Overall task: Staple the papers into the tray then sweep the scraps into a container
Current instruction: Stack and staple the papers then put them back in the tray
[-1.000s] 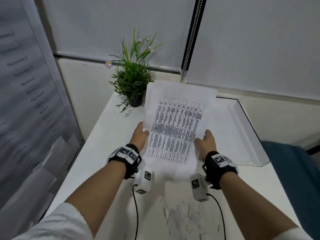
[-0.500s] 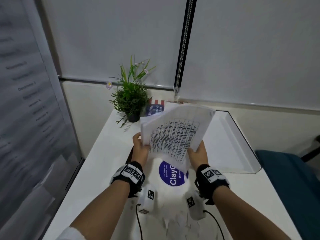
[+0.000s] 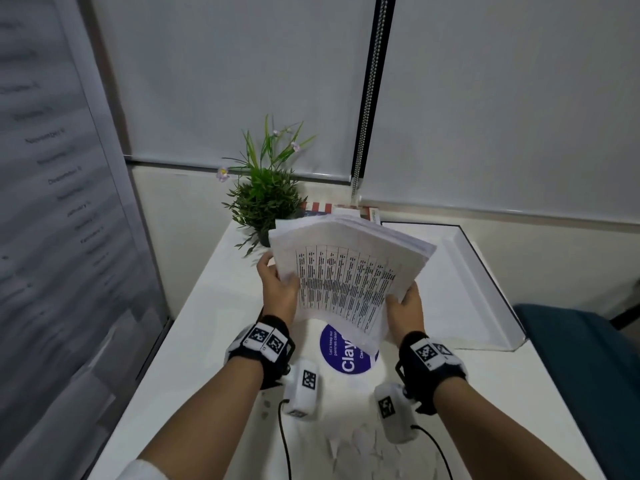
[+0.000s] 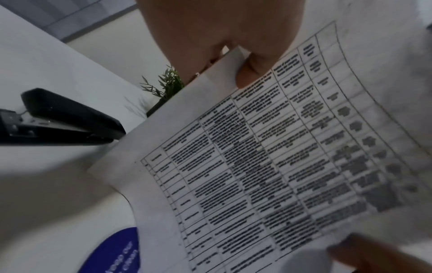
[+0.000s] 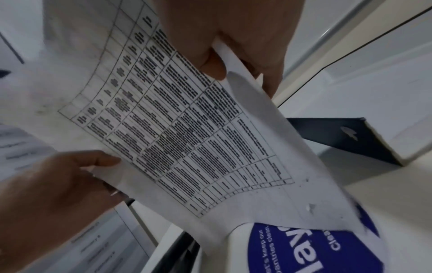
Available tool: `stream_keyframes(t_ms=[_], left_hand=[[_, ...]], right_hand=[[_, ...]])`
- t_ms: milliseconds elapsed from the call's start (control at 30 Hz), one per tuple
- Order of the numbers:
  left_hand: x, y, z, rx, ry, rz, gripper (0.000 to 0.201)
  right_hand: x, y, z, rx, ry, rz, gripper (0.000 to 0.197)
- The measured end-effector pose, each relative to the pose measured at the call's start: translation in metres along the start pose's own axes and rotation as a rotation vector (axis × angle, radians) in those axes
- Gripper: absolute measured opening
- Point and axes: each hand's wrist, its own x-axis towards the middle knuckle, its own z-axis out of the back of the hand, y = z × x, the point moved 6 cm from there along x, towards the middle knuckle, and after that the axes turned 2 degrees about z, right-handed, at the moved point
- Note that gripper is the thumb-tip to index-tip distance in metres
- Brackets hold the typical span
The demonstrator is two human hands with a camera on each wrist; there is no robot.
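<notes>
white desk [image 3: 194, 341]: stapler [image 4: 70, 118] left of hands-held papers [image 3: 346, 282], plant [image 3: 263, 199] behind.

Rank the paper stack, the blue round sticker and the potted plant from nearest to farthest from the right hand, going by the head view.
1. Paper stack: gripped by the right hand at its right edge.
2. Blue round sticker: on the table, just left of the hand and nearer the person.
3. Potted plant: far left corner of the table.

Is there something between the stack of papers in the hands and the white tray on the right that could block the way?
Nothing visible does. The papers are held above the table by the left hand and the right hand, and the tray lies open just right of them, with bare space between.
</notes>
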Motion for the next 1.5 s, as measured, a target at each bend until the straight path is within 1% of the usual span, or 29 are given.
stream_keyframes(t_ms=[133,200,267,333,400,467,533,600,667,700,767,833,933,1000,1033,1100,1167,1200,1267,1300,1333,1367,1400,1433,1467,1500], left_hand=[[0.0,-0.011,-0.004,-0.002,-0.014,-0.112,0.058],[0.003,-0.018,-0.006,-0.022,-0.03,-0.156,0.055],[0.008,-0.022,-0.006,-0.057,-0.039,-0.176,0.047],[0.011,-0.024,-0.005,-0.063,-0.046,-0.176,0.038],[0.011,-0.023,-0.004,-0.058,-0.052,-0.176,0.034],[0.009,-0.019,-0.004,-0.052,-0.055,-0.147,0.028],[0.008,-0.012,-0.004,-0.086,-0.058,-0.112,0.024],[0.008,-0.011,-0.004,-0.117,-0.069,-0.086,0.041],[0.008,-0.021,-0.008,-0.118,-0.042,-0.133,0.033],[0.008,-0.028,-0.01,-0.104,-0.022,-0.155,0.032],[0.011,-0.036,-0.015,-0.089,0.014,-0.169,0.036],[0.013,-0.039,-0.016,-0.079,0.017,-0.197,0.037],[0.011,-0.03,-0.013,-0.045,0.003,-0.218,0.039],[0.01,-0.02,-0.011,-0.042,-0.01,-0.201,0.046],[0.01,-0.018,-0.011,-0.045,-0.011,-0.189,0.046],[0.011,-0.015,-0.011,-0.043,-0.009,-0.184,0.044],[0.013,-0.018,-0.012,-0.052,0.021,-0.188,0.043],[0.014,-0.02,-0.012,-0.045,0.039,-0.208,0.04],[0.015,-0.026,-0.012,0.026,0.054,-0.265,0.027],[0.016,-0.029,-0.012,0.062,0.054,-0.291,0.022],[0.018,-0.031,-0.012,0.099,0.05,-0.31,0.019],[0.018,-0.035,-0.012,0.13,0.049,-0.33,0.017],[0.018,-0.037,-0.013,0.158,0.051,-0.35,0.016],[0.017,-0.042,-0.014,0.187,0.057,-0.374,0.015],[0.015,-0.047,-0.015,0.229,0.06,-0.404,0.015],[0.013,-0.053,-0.016,0.282,0.063,-0.435,0.018]], right_hand=[[-0.001,0.024,0.004,0.077,-0.01,0.069,0.034],[0.002,0.035,0.004,0.1,-0.021,0.102,0.032],[0.006,0.041,0.004,0.123,-0.026,0.113,0.031],[0.006,0.043,0.005,0.141,-0.023,0.114,0.028],[0.006,0.041,0.004,0.144,-0.02,0.108,0.029],[0.008,0.034,0.002,0.131,-0.012,0.089,0.032],[0.012,0.026,0.0,0.111,-0.005,0.056,0.029],[0.015,0.025,0.0,0.09,-0.013,0.054,0.026],[0.016,0.028,0.003,0.102,-0.048,0.062,0.032],[0.016,0.03,0.005,0.128,-0.063,0.052,0.033],[0.017,0.036,0.007,0.159,-0.075,0.041,0.034],[0.018,0.041,0.008,0.155,-0.061,0.047,0.035],[0.014,0.04,0.004,0.118,-0.02,0.051,0.036],[0.01,0.038,0.001,0.113,-0.007,0.059,0.036],[0.009,0.037,0.001,0.122,-0.01,0.061,0.035],[0.009,0.037,0.0,0.157,-0.023,0.059,0.035],[0.013,0.039,0.002,0.145,-0.034,0.072,0.032],[0.016,0.04,0.002,0.143,-0.035,0.076,0.027],[0.018,0.043,0.003,0.139,-0.022,0.073,0.017],[0.018,0.046,0.002,0.14,-0.015,0.074,0.017],[0.018,0.051,0.002,0.145,-0.007,0.082,0.021],[0.017,0.057,0.002,0.144,-0.016,0.108,0.029],[0.015,0.065,0.007,0.1,-0.069,0.164,0.042],[0.013,0.076,0.014,0.008,-0.159,0.234,0.055],[0.008,0.091,0.023,-0.096,-0.253,0.313,0.065],[0.001,0.108,0.028,-0.186,-0.312,0.405,0.071]])
